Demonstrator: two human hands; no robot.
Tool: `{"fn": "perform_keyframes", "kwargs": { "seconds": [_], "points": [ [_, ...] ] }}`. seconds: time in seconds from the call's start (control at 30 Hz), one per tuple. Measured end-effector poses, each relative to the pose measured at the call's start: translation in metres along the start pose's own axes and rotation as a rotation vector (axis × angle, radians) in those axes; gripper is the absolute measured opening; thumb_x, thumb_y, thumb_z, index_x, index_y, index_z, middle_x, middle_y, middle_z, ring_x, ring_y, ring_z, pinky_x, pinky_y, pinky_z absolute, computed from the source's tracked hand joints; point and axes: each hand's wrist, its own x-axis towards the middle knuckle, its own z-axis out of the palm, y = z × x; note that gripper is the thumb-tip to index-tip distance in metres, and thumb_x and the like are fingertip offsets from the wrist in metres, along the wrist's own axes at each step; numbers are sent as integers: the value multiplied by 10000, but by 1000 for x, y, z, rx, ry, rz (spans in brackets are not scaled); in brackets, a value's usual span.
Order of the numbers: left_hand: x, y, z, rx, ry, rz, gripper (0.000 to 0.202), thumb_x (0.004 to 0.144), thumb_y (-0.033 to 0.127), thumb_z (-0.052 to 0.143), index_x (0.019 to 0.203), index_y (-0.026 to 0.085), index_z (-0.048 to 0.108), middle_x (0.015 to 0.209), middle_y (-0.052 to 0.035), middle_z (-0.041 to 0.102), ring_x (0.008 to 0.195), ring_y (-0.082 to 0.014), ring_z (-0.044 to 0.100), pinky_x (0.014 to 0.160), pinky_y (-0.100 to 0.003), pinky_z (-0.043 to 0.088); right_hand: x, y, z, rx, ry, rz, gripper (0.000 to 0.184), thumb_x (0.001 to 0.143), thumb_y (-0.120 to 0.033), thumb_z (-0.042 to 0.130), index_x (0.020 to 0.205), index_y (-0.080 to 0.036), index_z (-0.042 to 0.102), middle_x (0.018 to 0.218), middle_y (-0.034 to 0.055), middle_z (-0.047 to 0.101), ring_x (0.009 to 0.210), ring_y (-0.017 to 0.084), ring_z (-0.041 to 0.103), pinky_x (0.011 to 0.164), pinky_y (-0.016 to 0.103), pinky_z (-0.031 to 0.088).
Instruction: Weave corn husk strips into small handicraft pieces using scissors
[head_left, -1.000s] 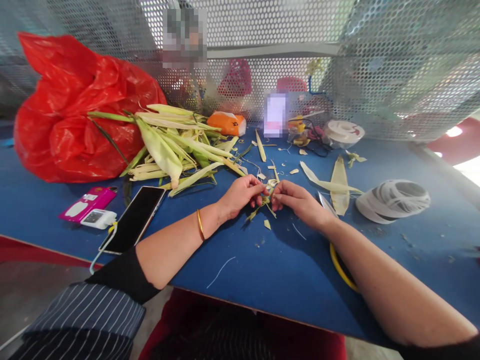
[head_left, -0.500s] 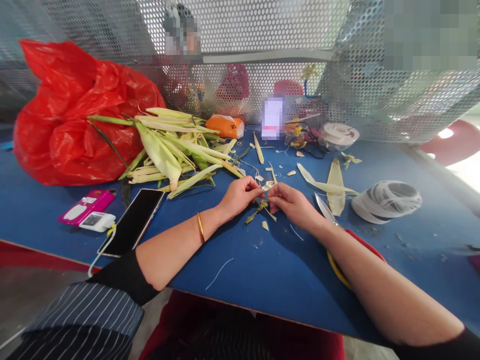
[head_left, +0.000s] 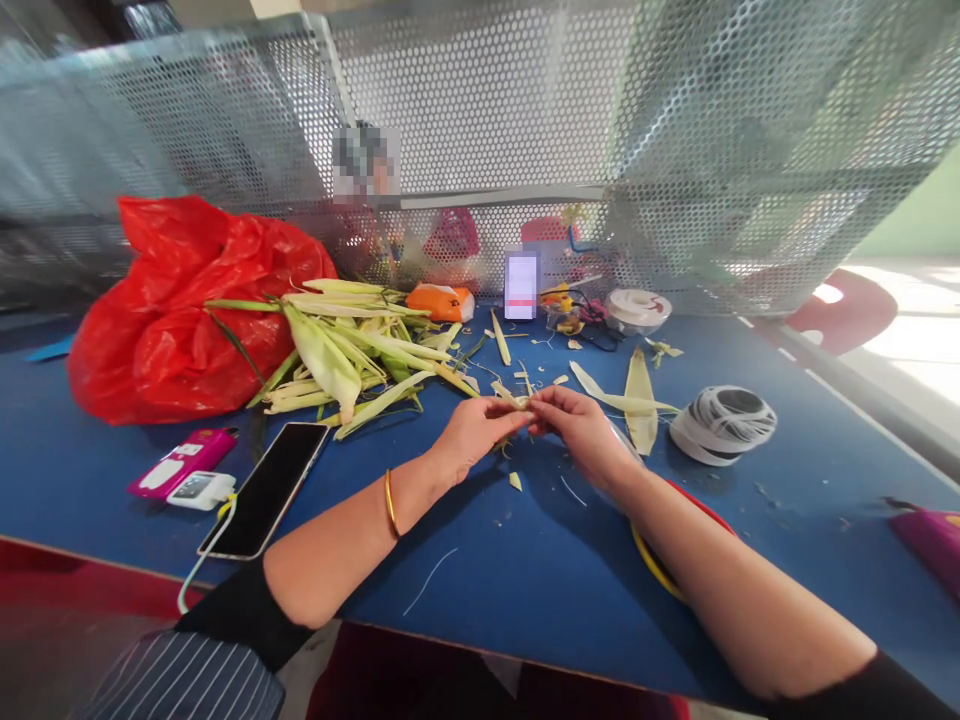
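My two hands are close together over the middle of the blue table point(head_left: 480, 560), thumbs and fingers pinched, their tips almost meeting. Between the fingertips of my left hand point(head_left: 469, 440) and my right hand point(head_left: 577, 425) is a small pale piece point(head_left: 521, 402), probably corn husk, though my own fingers cover too much of it to be certain. Greenish scraps point(head_left: 504, 450) lie just under my fingertips, and a pale chip point(head_left: 515, 481) rests a little nearer to me. A gold bangle point(head_left: 391, 505) circles my left wrist.

My right forearm passes over a pair of scissors with a red handle point(head_left: 701, 505) and a yellow one, the blades partly hidden by my hand. Beyond them two husk strips point(head_left: 640, 405) cross each other, and to the right of those sits a grey-and-white roll point(head_left: 724, 425).

On my left, a heap of husks point(head_left: 322, 360) leans against a red plastic bag point(head_left: 195, 330). Nearer to me, a dark-screened phone point(head_left: 266, 490) lies flat, next to a white device point(head_left: 201, 489) with a cable and a magenta packet point(head_left: 184, 463). An orange pack point(head_left: 440, 303) lies behind the heap, near the perforated screen point(head_left: 480, 90).
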Motion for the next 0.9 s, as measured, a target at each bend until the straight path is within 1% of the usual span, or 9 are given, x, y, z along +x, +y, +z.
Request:
{"fn": "perform_keyframes", "kwargs": {
  "seconds": [0.07, 0.1, 0.2, 0.3, 0.47, 0.6, 0.73, 0.83, 0.9],
  "points": [
    [-1, 3, 3, -140, -168, -130, 250, 757, 362, 729, 858, 133, 731, 838, -73, 716, 723, -134, 605, 668, -254, 427, -2, -3, 1, 14, -22, 2, 280, 653, -411, 770, 733, -176, 639, 650, -27, 633, 556, 91, 570, 602, 250, 458],
    [-1, 3, 4, -192, -191, -167, 235, 757, 350, 731, 849, 134, 733, 839, -73, 718, 704, -124, 604, 644, -243, 420, -3, -4, 2, 22, -29, 8, 291, 650, -417, 777, 730, -173, 640, 645, -27, 631, 547, 85, 558, 585, 241, 446],
    [-1, 3, 5, -272, -164, -217, 190, 758, 312, 732, 825, 135, 723, 833, -62, 714, 620, -90, 580, 567, -217, 385, -4, -8, 1, 111, -23, 48, 343, 605, -435, 820, 706, -166, 632, 636, -32, 622, 528, 65, 530, 557, 220, 426],
    [-1, 1, 4, -304, -140, -245, 137, 752, 258, 719, 801, 132, 700, 810, -45, 697, 553, -67, 548, 508, -205, 342, -3, -9, -2, 209, 0, 95, 414, 529, -450, 868, 711, -167, 628, 639, -35, 622, 539, 67, 550, 576, 220, 454],
    [0, -5, 5, -329, -146, -284, 164, 738, 287, 711, 772, 138, 652, 711, -14, 641, 495, -60, 495, 449, -207, 269, -2, -5, -3, 204, 42, 157, 463, 481, -460, 885, 730, -169, 626, 654, -25, 627, 562, 80, 585, 589, 225, 483],
    [0, -9, 6, -253, -113, -265, 228, 732, 340, 705, 677, 137, 616, 641, 0, 601, 456, -48, 427, 439, -210, 248, -1, 1, -2, 125, 74, 194, 414, 524, -432, 857, 738, -164, 624, 668, 3, 633, 584, 112, 609, 587, 251, 487],
    [1, -10, 1, -147, -26, -257, 185, 708, 261, 668, 583, 145, 597, 559, 4, 581, 424, -48, 384, 444, -218, 248, 6, -3, -12, 4, 207, 157, 305, 638, -399, 768, 771, -187, 593, 695, 5, 618, 611, 130, 597, 608, 274, 459],
    [3, -9, -6, -125, 25, -241, 167, 696, 231, 662, 564, 146, 605, 538, 2, 577, 413, -50, 379, 436, -219, 247, 5, -24, -28, -237, 332, 33, 190, 702, -325, 704, 783, -218, 570, 703, -17, 591, 634, 132, 558, 626, 275, 397],
    [5, -7, -11, -142, 54, -247, 168, 696, 225, 670, 564, 146, 603, 544, -2, 581, 410, -48, 379, 427, -214, 242, -6, -43, -39, -890, 247, -124, 103, 759, -314, 636, 788, -228, 586, 708, 4, 611, 665, 172, 559, 617, 300, 359]
  ]
}}
